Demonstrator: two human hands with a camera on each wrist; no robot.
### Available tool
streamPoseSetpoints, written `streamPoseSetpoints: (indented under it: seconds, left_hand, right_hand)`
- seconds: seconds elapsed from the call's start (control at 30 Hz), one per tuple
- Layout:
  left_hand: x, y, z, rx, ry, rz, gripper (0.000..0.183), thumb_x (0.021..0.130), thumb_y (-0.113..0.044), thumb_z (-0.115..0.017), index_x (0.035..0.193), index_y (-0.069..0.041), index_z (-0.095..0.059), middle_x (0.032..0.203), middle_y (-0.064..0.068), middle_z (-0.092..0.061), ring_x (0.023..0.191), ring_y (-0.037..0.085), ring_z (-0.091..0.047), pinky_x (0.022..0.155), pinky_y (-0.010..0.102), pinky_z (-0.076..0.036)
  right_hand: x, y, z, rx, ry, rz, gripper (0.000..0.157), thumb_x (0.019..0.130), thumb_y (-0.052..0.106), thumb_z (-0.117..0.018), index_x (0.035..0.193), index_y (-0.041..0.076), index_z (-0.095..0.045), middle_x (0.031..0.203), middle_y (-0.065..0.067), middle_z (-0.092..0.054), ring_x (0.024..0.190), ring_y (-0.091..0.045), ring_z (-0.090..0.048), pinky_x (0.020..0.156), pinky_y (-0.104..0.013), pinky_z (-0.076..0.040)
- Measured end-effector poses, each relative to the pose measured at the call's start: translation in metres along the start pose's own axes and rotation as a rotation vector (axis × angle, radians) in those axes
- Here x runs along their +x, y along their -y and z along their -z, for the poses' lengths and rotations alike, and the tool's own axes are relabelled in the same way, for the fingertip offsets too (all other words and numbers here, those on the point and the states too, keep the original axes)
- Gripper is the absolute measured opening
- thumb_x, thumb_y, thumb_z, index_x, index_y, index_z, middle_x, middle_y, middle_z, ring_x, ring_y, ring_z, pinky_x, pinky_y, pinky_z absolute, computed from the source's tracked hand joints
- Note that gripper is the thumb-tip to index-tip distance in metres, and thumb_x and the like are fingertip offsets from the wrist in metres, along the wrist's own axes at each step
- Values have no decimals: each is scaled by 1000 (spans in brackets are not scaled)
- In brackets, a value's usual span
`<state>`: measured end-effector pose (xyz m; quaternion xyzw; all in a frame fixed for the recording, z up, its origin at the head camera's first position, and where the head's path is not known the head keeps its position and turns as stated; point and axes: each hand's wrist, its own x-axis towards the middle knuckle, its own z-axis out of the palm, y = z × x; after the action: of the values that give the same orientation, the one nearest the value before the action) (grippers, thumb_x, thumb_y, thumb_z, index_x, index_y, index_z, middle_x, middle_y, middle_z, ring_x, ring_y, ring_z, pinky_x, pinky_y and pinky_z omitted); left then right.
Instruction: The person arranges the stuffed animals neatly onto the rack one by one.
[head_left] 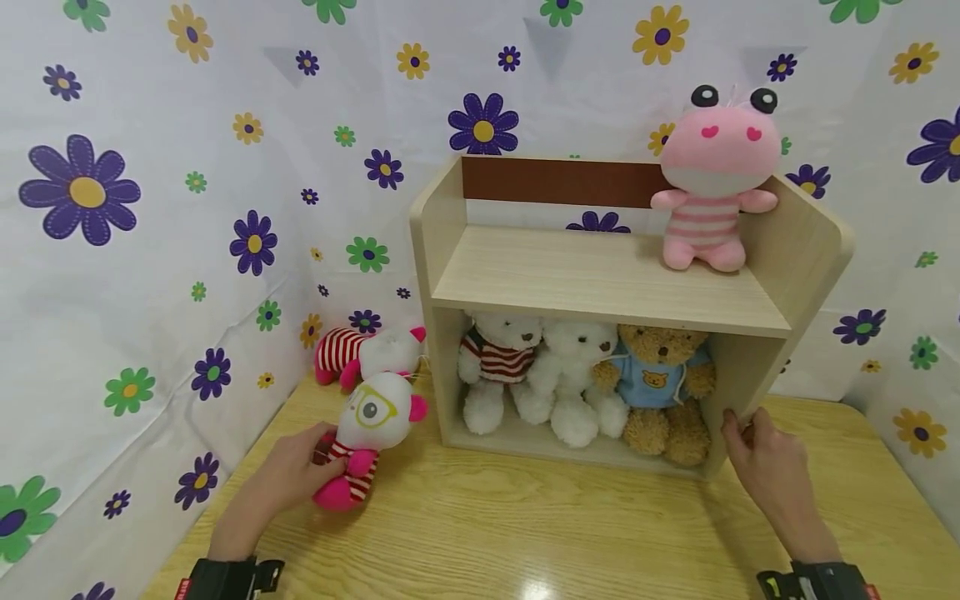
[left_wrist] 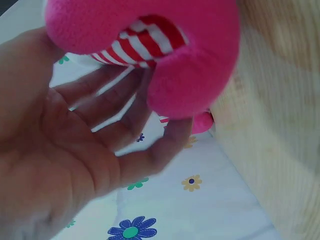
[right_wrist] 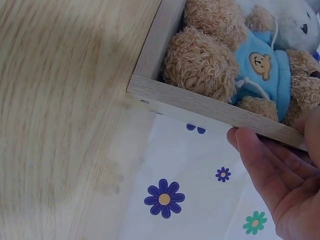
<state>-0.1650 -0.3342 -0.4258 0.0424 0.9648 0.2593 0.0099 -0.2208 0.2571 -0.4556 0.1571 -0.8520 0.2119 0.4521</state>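
My left hand (head_left: 294,468) grips a plush toy (head_left: 367,421) with a white head, yellow glasses, a red-striped body and pink limbs. In the left wrist view its pink legs (left_wrist: 200,55) lie against my thumb and fingers. A similar striped plush toy (head_left: 386,353) lies on its side just behind it. My right hand (head_left: 772,475) holds the right side panel of a small wooden shelf (head_left: 607,279), with the thumb at the front edge and the fingers on the outer face. In the right wrist view those fingers (right_wrist: 260,160) rest against the panel.
On the lower shelf sit a white bear in a striped sweater (head_left: 501,362), a plain white bear (head_left: 573,379) and a brown bear in blue (head_left: 663,387). A pink plush toy (head_left: 712,179) sits on the upper right. Flowered cloth (head_left: 165,317) hangs behind the wooden table (head_left: 540,525).
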Motion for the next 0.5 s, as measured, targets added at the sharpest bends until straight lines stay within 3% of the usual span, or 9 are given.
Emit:
streamPoseSetpoints:
  seconds: [0.17,0.5]
  left_hand:
    - [-5,-10,-1,-87,7,-29,39,92,-17,-73,126,-2,-65,113,15,-74,99,26,-72,84,43,-61]
    - [-10,-35,-12,-113,-6,-102,25,90,-23,-78,112,-12,-74,100,-1,-76,90,10,-69,77,26,-58]
  right_hand:
    - [-1,-2,0,3,6,-4,17,84,-2,-68,72,-2,-55,52,-9,-56,37,-2,-38,35,-18,-26]
    - [-2,-3,-2,20,21,-43,18,84,-3,-70,73,-1,-56,52,-7,-55,41,10,-33,35,-17,-26]
